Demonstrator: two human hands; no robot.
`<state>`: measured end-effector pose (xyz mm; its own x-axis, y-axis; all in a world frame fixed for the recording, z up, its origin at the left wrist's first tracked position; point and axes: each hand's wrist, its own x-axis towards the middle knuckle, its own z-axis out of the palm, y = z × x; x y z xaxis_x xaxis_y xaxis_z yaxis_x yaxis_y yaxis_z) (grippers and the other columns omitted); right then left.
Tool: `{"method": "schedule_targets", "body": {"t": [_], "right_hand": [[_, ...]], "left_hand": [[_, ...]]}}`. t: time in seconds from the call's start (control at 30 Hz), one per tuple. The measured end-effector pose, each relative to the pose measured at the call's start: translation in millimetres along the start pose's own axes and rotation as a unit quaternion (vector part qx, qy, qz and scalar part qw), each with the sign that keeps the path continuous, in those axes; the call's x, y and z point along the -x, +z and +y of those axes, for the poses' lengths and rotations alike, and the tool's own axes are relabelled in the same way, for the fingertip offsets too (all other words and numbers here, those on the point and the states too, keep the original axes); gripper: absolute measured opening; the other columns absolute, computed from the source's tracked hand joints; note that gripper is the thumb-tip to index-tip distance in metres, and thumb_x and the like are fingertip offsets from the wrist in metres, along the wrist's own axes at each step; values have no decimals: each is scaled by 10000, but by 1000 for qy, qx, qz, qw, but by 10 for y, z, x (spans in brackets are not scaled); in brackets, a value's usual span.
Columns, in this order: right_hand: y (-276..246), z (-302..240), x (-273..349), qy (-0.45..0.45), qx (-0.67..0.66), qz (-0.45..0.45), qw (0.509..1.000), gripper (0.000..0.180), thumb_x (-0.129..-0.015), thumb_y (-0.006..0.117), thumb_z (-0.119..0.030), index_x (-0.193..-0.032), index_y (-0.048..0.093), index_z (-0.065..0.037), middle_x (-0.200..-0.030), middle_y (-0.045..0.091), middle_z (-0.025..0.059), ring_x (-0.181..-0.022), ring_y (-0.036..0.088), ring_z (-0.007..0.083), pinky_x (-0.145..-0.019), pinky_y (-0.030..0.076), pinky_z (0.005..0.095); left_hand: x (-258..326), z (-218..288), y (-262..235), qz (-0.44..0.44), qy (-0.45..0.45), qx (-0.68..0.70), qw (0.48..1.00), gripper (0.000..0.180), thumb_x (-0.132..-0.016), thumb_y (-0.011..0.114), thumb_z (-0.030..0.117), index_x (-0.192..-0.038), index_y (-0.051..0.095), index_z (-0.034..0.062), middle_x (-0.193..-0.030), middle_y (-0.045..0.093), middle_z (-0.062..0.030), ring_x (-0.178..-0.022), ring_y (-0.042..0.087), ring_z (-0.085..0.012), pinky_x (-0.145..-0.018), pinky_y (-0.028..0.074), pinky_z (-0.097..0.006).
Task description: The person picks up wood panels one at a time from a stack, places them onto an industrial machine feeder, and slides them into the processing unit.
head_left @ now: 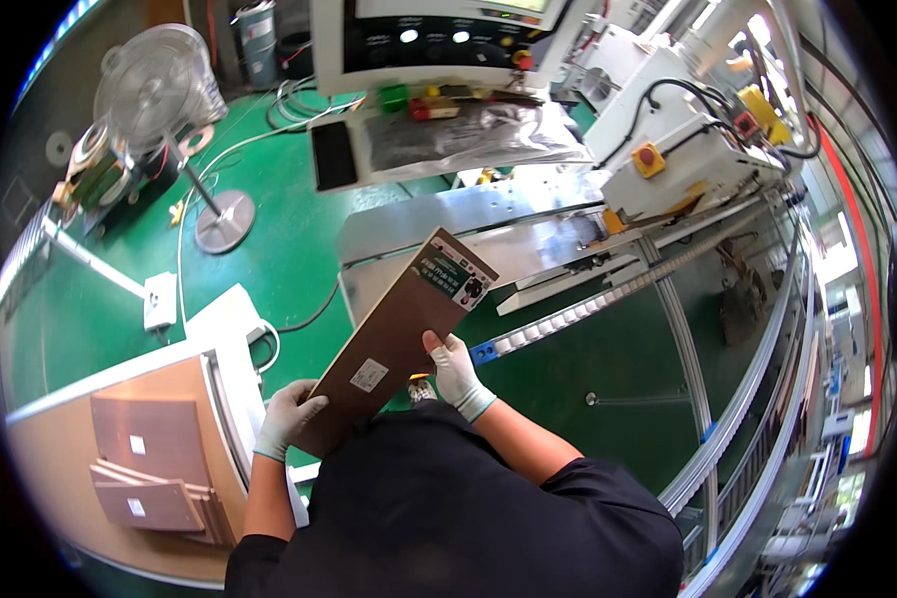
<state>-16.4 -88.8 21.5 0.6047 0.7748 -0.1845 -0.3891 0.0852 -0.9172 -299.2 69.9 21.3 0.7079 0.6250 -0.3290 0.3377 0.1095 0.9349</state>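
A long brown wooden panel (394,344) slants across in front of my body, its far end up and to the right. A dark green printed label sits at that far end, and a small white sticker lies nearer its middle. My left hand (289,414), in a whitish glove, grips the near left end with the thumb on top. On the right edge my right hand (453,374), gloved alike, holds the panel with its thumb over the face. Both hands' fingers are partly hidden beneath the panel.
At left, several brown panels (149,439) lie stacked on a tan-topped table (45,448). Ahead stands a machine with a metal bed (409,224) and a roller rail (568,317). A black phone (334,154) rests on a shelf. A fan (154,90) stands far left.
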Motion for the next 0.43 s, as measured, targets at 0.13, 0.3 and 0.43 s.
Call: {"method": "schedule_targets", "body": {"t": [0.13, 0.3, 0.43], "right_hand": [[-406, -246, -233, 40, -111, 131, 984, 510, -998, 581, -501, -1288, 551, -82, -1103, 697, 47, -935, 710, 200, -766, 597, 366], [-863, -214, -777, 68, -197, 183, 961, 501, -981, 575, -557, -1191, 603, -103, -1062, 701, 50, -929, 705, 235, -810, 586, 428], [-1247, -308, -942, 66, -215, 188, 956, 615, -995, 592, -489, -1397, 507, -31, -1294, 629, 101, -1172, 623, 250, -998, 527, 454]], "left_hand": [[-411, 376, 126, 99, 41, -106, 989, 427, -888, 716, 175, -1248, 629, -37, -1075, 719, -144, -966, 695, -227, -886, 527, -328], [-598, 205, 207, 146, 188, -351, 906, 650, -834, 704, 214, -1407, 500, -14, -1429, 500, -266, -1338, 449, -438, -1137, 354, -493], [-808, 370, 656, 119, 174, -384, 899, 743, -812, 718, 202, -1466, 439, -11, -1562, 350, -261, -1458, 288, -476, -1213, 238, -514]]}}
